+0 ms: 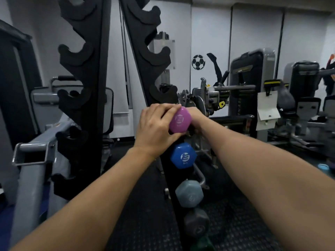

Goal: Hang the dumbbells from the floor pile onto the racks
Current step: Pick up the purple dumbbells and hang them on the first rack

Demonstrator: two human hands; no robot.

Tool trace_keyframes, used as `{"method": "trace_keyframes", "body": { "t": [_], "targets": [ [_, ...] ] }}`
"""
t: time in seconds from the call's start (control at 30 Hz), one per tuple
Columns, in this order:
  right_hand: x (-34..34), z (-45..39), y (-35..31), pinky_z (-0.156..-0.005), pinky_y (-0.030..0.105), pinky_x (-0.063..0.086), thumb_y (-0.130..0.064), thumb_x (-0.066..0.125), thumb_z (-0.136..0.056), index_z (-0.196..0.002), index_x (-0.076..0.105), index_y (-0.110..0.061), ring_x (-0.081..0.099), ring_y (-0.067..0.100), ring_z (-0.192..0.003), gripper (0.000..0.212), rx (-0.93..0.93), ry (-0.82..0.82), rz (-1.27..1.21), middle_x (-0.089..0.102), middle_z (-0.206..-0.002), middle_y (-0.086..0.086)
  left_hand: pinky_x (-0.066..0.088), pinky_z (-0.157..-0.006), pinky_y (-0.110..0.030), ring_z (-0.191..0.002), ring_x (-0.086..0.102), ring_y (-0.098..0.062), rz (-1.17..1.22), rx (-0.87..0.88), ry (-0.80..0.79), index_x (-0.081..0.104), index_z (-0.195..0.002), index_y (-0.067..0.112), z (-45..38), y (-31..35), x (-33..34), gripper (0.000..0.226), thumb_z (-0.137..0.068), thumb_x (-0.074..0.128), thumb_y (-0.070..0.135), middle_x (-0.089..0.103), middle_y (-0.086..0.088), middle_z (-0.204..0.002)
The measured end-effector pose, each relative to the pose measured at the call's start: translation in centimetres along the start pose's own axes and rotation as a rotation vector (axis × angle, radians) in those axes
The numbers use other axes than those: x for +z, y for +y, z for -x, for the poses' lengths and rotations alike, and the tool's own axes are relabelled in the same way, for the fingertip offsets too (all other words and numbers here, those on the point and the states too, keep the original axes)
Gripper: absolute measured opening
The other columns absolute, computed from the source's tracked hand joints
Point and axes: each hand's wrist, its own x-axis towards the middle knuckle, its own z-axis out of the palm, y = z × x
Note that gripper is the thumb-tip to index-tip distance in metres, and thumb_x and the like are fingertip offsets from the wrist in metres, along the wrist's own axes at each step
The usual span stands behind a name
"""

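A purple dumbbell (pixel 180 120) sits at the right-hand black rack (pixel 145 51), above a blue dumbbell (pixel 183 156), a grey-blue dumbbell (pixel 189 193) and a dark grey dumbbell (pixel 196 223) hung lower down. My left hand (pixel 155 125) grips the purple dumbbell's near end, fingers curled over its top. My right hand (pixel 196 115) reaches behind that end; its fingers are hidden, so its grip cannot be told. A second black rack (pixel 79 57) with bare hooks stands to the left.
Grey gym machines stand at the left (pixel 34 154) and at the back right (pixel 250 84). A dark green dumbbell (pixel 203 244) lies near the rack's foot. Black rubber mat (pixel 145 223) covers the floor. A blue object (pixel 323 167) sits at the far right.
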Motion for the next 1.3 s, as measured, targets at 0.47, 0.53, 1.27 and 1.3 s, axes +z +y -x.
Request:
{"method": "trace_keyframes", "body": {
  "t": [0.47, 0.53, 1.27, 1.3],
  "targets": [
    [0.6, 1.1, 1.0, -0.059, 0.028, 0.044, -0.030, 0.054, -0.100, -0.077, 0.068, -0.010, 0.058, 0.021, -0.065, 0.034, 0.001, -0.081, -0.052, 0.058, -0.071, 0.006, 0.028, -0.106, -0.033, -0.121, 0.047, -0.025, 0.084, -0.045, -0.115, 0.052, -0.141, 0.019, 0.2, 0.3, -0.9, 0.082, -0.071, 0.080, 0.050, 0.053, -0.006, -0.131],
    [0.5, 1.1, 0.9, -0.058, 0.028, 0.045, -0.029, 0.052, -0.100, -0.073, 0.066, -0.012, 0.058, 0.020, -0.062, 0.034, -0.013, -0.102, -0.029, 0.057, -0.068, 0.005, 0.028, -0.105, -0.031, -0.121, 0.047, -0.025, 0.081, -0.054, -0.118, 0.051, -0.142, 0.019, 0.2, 0.4, -1.0, 0.082, -0.072, 0.078, 0.051, 0.052, -0.006, -0.132],
    [-2.1, 1.4, 2.0, -0.063, 0.033, 0.049, -0.046, 0.065, -0.088, -0.095, 0.074, -0.015, 0.057, 0.011, -0.065, 0.033, -0.191, -0.116, 0.051, 0.064, -0.056, -0.013, 0.045, -0.089, -0.016, -0.097, 0.052, -0.009, 0.271, -0.245, -0.041, 0.058, -0.128, 0.016, 4.3, 1.1, -1.9, 0.067, -0.073, 0.086, 0.040, 0.055, 0.000, -0.112],
    [-2.1, 1.5, 2.1, -0.062, 0.033, 0.049, -0.050, 0.065, -0.085, -0.097, 0.075, -0.015, 0.059, 0.013, -0.069, 0.039, -0.189, -0.096, 0.050, 0.067, -0.063, -0.012, 0.046, -0.088, -0.017, -0.096, 0.052, -0.009, 0.277, -0.237, -0.051, 0.059, -0.125, 0.016, 4.4, 1.4, -1.9, 0.064, -0.074, 0.085, 0.042, 0.055, 0.001, -0.110]
  ]
}}
